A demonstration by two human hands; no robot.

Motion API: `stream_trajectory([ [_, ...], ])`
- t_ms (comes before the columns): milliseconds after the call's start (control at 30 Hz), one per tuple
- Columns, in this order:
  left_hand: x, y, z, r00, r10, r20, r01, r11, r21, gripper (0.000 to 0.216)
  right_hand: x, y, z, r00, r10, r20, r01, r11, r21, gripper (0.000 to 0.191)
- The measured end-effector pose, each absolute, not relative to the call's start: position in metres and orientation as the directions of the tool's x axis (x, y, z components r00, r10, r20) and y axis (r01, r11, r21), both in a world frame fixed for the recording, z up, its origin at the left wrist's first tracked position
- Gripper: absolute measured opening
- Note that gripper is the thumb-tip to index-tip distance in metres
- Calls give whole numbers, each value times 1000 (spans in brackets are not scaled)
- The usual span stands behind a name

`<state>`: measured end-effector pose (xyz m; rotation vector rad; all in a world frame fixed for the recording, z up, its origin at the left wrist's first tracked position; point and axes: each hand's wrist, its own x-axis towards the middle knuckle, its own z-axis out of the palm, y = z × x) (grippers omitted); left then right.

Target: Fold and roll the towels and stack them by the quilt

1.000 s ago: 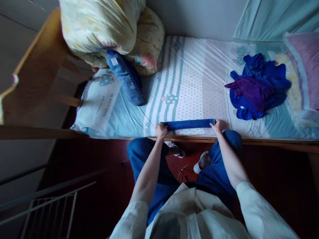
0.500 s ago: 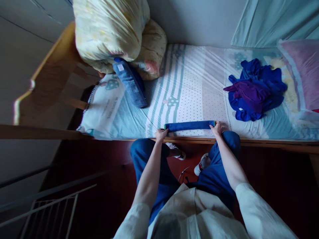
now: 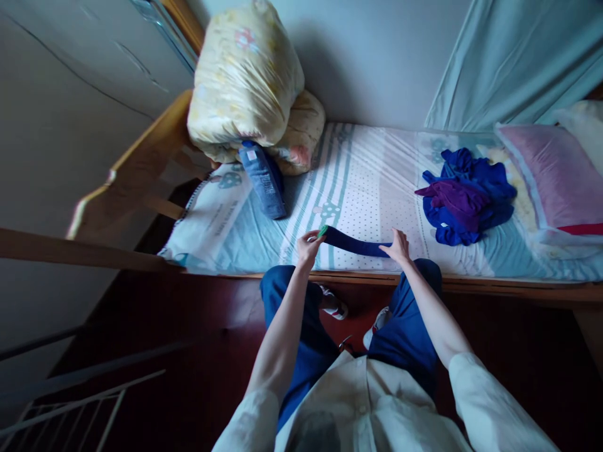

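A dark blue cloth rolled into a long narrow strip [image 3: 355, 244] lies near the front edge of the bed [image 3: 367, 182]. My left hand [image 3: 308, 246] pinches its left end, which shows a green tip, and holds that end raised off the sheet. My right hand [image 3: 397, 245] rests on the strip's right end with its fingers pressed down on it. I stand at the bedside in blue trousers and a pale shirt.
A heap of blue and purple clothes [image 3: 464, 196] lies to the right, beside a pink pillow [image 3: 556, 176]. A folded denim piece [image 3: 264, 179] leans under yellow bedding bundles [image 3: 249, 94] at the left. A wooden bed frame [image 3: 132, 176] and metal railing [image 3: 70, 389] stand left.
My left hand has lifted the strip's left end off the bed, so the strip now slants. The view has shifted upward, showing more of the wall and bedding.
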<state>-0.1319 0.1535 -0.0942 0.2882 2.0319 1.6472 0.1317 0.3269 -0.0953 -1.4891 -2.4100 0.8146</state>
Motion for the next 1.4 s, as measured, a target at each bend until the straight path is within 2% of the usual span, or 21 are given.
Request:
stream_trajectory([
  [133, -115, 184, -45, -795, 599, -99, -66, 77, 995, 44, 83, 328, -41, -660, 752, 7, 558, 496, -665, 94],
  [233, -101, 201, -10, -732, 681, 20, -6, -35, 999, 40, 54, 321, -3, -691, 718, 85, 409, 485, -773, 97],
  [300, -94, 208, 11, -684, 725, 78, 12, -95, 995, 40, 44, 317, 19, -681, 724, 108, 327, 433, -840, 90],
  [367, -90, 213, 28, -642, 758, 114, 16, -135, 991, 41, 38, 314, 37, -680, 725, 109, 278, 392, -877, 71],
  [467, -89, 216, 48, -590, 793, 152, 14, -178, 984, 44, 33, 312, 57, -682, 723, 115, 255, 382, -889, 41],
  [533, -92, 217, 57, -580, 794, 182, 12, -215, 977, 47, 28, 311, 68, -675, 728, 121, 251, 381, -890, 31],
  [667, -107, 208, 57, -576, 789, 214, -5, -264, 964, 62, 7, 305, 87, -661, 738, 135, 231, 371, -899, 27],
  [867, -153, 177, 9, -532, 844, 75, -125, -166, 978, 84, -56, 290, 102, -633, 754, 175, 168, 354, -920, 29],
  [933, -172, 166, -12, -585, 810, 36, -114, -126, 985, 86, -86, 283, 105, -627, 757, 184, 136, 339, -931, 33],
  [1067, -211, 150, -40, -758, 652, 10, -4, -20, 1000, 84, -151, 268, 113, -634, 755, 167, 68, 269, -961, 34],
  [1233, -259, 140, -49, -857, 515, 27, 133, 170, 976, 59, -229, 254, 123, -664, 738, 119, 43, 197, -980, 34],
  [1400, -301, 140, -53, -917, 397, 38, 147, 248, 957, 43, -294, 258, 116, -674, 719, 171, 46, 271, -961, 39],
])
